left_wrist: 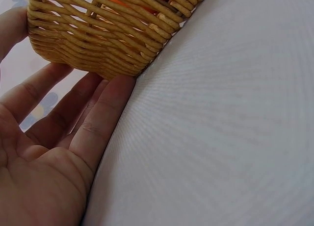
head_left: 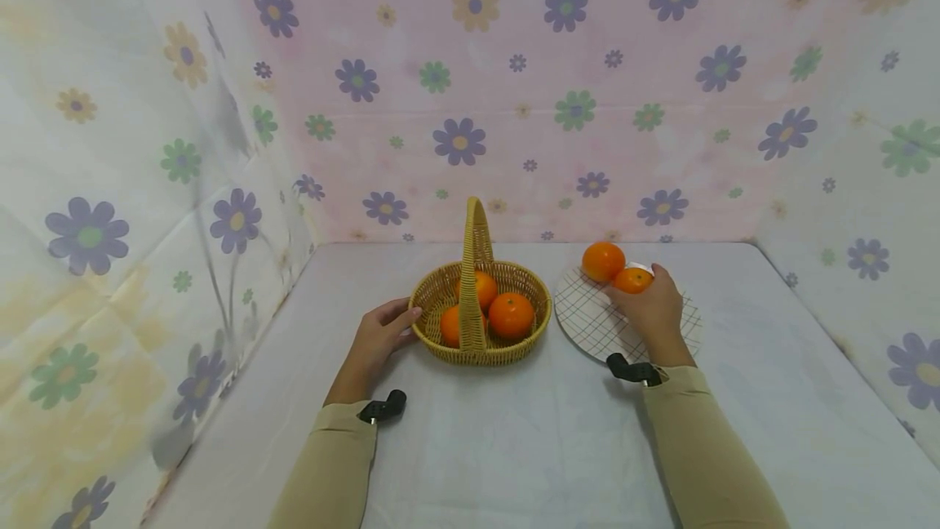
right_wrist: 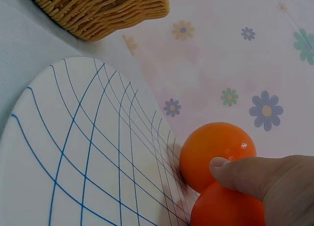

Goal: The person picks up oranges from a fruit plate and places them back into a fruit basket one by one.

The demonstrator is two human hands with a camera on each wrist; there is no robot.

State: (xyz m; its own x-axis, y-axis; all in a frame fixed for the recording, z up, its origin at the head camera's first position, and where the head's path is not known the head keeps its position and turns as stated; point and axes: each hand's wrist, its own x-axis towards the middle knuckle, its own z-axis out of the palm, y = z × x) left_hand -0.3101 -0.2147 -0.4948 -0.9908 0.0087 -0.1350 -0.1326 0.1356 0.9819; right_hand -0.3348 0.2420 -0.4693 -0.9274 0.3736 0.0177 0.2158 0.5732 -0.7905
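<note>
A yellow wicker basket (head_left: 507,356) with a tall arched handle stands on the table, holding three oranges (head_left: 512,316). My left hand (head_left: 380,339) holds its left side, thumb at the rim and fingers against the outer wicker wall (left_wrist: 105,35) low by the table. To the right lies a round white plate (head_left: 587,318) with a grid of thin lines. My right hand (head_left: 655,310) grips an orange (head_left: 633,278) at the plate's far part, thumb (right_wrist: 245,174) on the near side and fingers over the far side. Touching it is a second orange (head_left: 603,260), farther back on the plate.
A white cloth covers the table (head_left: 514,447). Flower-printed fabric (head_left: 514,88) hangs as a wall behind it, and more such cloth (head_left: 110,227) stands along the left and right sides. Each sleeve cuff carries a small black device (head_left: 383,406).
</note>
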